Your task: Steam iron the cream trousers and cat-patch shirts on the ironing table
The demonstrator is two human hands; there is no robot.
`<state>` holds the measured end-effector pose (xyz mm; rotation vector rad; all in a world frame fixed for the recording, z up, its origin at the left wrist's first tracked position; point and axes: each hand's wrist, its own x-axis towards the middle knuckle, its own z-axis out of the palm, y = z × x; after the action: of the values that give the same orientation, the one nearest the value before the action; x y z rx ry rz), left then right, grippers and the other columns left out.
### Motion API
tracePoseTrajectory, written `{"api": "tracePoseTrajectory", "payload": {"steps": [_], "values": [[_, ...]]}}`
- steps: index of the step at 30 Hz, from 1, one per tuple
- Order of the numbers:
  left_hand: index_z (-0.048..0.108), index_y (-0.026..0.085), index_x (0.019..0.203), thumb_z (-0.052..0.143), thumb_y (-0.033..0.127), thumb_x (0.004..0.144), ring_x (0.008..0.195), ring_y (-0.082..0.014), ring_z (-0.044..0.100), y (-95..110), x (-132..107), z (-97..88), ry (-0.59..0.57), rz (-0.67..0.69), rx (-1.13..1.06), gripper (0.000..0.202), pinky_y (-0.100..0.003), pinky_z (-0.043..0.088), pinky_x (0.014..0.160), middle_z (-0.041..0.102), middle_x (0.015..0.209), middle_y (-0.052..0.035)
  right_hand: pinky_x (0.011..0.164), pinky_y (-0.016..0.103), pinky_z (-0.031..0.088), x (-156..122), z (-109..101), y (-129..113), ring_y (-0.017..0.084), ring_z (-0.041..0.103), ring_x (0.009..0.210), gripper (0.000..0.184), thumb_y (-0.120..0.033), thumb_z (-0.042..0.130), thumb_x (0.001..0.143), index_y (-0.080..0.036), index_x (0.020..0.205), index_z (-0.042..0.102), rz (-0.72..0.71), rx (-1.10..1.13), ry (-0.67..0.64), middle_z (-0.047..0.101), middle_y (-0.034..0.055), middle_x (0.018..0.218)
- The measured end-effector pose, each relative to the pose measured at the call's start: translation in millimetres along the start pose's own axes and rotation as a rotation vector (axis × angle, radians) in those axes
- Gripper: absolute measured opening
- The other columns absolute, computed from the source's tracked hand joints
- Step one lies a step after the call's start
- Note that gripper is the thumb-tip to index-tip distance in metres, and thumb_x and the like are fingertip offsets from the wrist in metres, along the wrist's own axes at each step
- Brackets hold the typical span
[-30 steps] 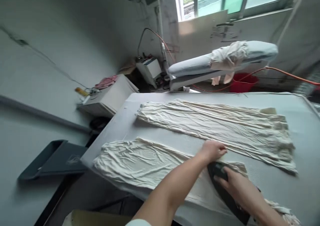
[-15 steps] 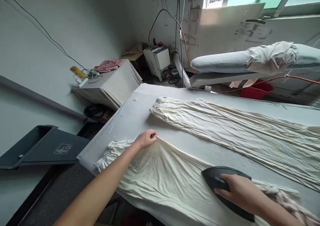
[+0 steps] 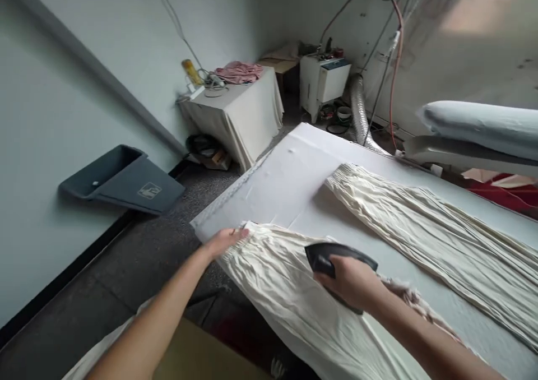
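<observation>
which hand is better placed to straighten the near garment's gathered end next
Probably the left hand: it is at the gathered end, while the right hand holds the iron farther along the near garment.

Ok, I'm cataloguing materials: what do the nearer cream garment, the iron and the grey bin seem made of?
Nearer cream garment: matt cloth, from its soft creases; fibre unclear. Iron: dark, smooth casing, perhaps plastic or coated metal, from its dull sheen; underside hidden. Grey bin: probably moulded plastic, matt, from its even colour and rounded rim.
</observation>
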<state>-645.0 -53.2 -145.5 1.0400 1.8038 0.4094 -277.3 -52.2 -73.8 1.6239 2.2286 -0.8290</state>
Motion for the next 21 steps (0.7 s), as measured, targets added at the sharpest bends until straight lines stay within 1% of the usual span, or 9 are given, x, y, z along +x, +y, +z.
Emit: {"api": "tracePoseTrajectory", "payload": {"steps": [2,4,8,10,12,15,18,20,21], "values": [[0.073,0.014,0.108,0.074,0.066,0.066,0.105,-0.0329,0.069,-30.5,-19.0,8.8,-0.048,0.03,-0.135,0.067,-0.035,0.053,0.088,0.076,0.109,-0.0123,0.068,0.032,0.046,-3.5,17.5,-30.5,0.027,0.07,0.082,0.042,-0.062,0.057,0.084,-0.022,0.09,0.069,-0.064,-0.017,-0.088,0.075,0.0082,0.088],[0.07,0.014,0.116,0.077,0.058,0.066,0.112,-0.0329,0.067,-46.2,-28.4,19.3,-0.002,0.086,-0.189,0.067,-0.035,0.052,0.092,0.074,0.118,-0.0119,0.071,0.032,0.049,9.8,32.5,-75.7,0.028,0.071,0.085,0.043,-0.061,0.057,0.083,-0.022,0.091,0.071,-0.142,-0.025,-0.156,0.075,0.0095,0.091],[0.071,0.013,0.111,0.072,0.048,0.07,0.109,-0.0329,0.068,-43.9,-28.5,20.7,0.056,0.108,-0.163,0.053,-0.036,0.052,0.092,0.076,0.111,-0.0099,0.076,0.034,0.053,46.9,51.1,-166.3,0.029,0.071,0.092,0.051,-0.06,0.05,0.087,-0.018,0.104,0.073,-0.247,-0.041,-0.198,0.075,0.0129,0.101],[0.072,0.013,0.109,0.07,0.045,0.072,0.107,-0.0329,0.068,-32.6,-32.0,20.3,0.074,0.119,-0.145,0.049,-0.037,0.053,0.092,0.077,0.108,-0.0098,0.077,0.035,0.053,43.9,55.6,-178.9,0.03,0.071,0.093,0.053,-0.059,0.048,0.088,-0.016,0.108,0.072,-0.304,-0.08,-0.199,0.075,0.0136,0.104],[0.072,0.014,0.11,0.07,0.045,0.073,0.108,-0.0319,0.067,-19.5,-44.8,27.7,0.064,0.157,-0.147,0.048,-0.038,0.052,0.095,0.076,0.111,-0.01,0.076,0.035,0.053,19.6,56.3,-160.3,0.031,0.071,0.091,0.049,-0.058,0.053,0.085,-0.016,0.101,0.073,-0.359,-0.126,-0.224,0.076,0.0124,0.101],[0.074,0.019,0.109,0.07,0.053,0.079,0.116,-0.0281,0.064,-9.5,-77.6,57.3,-0.025,0.323,-0.207,0.046,-0.034,0.048,0.101,0.07,0.123,-0.0104,0.067,0.03,0.048,-33.7,49.4,-95.0,0.026,0.069,0.08,0.04,-0.059,0.063,0.078,-0.02,0.086,0.072,-0.257,-0.089,-0.266,0.075,0.0076,0.087],[0.068,0.02,0.118,0.061,0.059,0.085,0.117,-0.0268,0.062,-19.8,-105.3,99.1,0.21,0.282,-0.224,0.052,-0.035,0.049,0.098,0.066,0.127,-0.0133,0.056,0.027,0.04,-57.4,31.0,-38.2,0.019,0.064,0.064,0.048,-0.065,0.053,0.086,-0.02,0.087,0.069,-0.047,0.112,-0.234,0.072,0.0052,0.076],[0.066,0.018,0.113,0.065,0.055,0.082,0.106,-0.0287,0.065,-33.7,-113.2,122.2,0.358,0.115,-0.122,0.049,-0.037,0.051,0.088,0.069,0.114,-0.0148,0.054,0.027,0.039,-45.2,14.2,-31.1,0.017,0.062,0.061,0.053,-0.066,0.045,0.091,-0.019,0.094,0.068,-0.003,0.236,-0.188,0.071,0.0053,0.076],[0.066,0.017,0.104,0.067,0.052,0.08,0.099,-0.0291,0.066,-41.2,-114.2,129.9,0.361,0.058,-0.061,0.042,-0.037,0.051,0.083,0.071,0.104,-0.014,0.055,0.026,0.04,-33.3,6.5,-37.8,0.017,0.062,0.062,0.053,-0.065,0.044,0.092,-0.018,0.097,0.068,-0.004,0.255,-0.152,0.071,0.0057,0.079]]}}
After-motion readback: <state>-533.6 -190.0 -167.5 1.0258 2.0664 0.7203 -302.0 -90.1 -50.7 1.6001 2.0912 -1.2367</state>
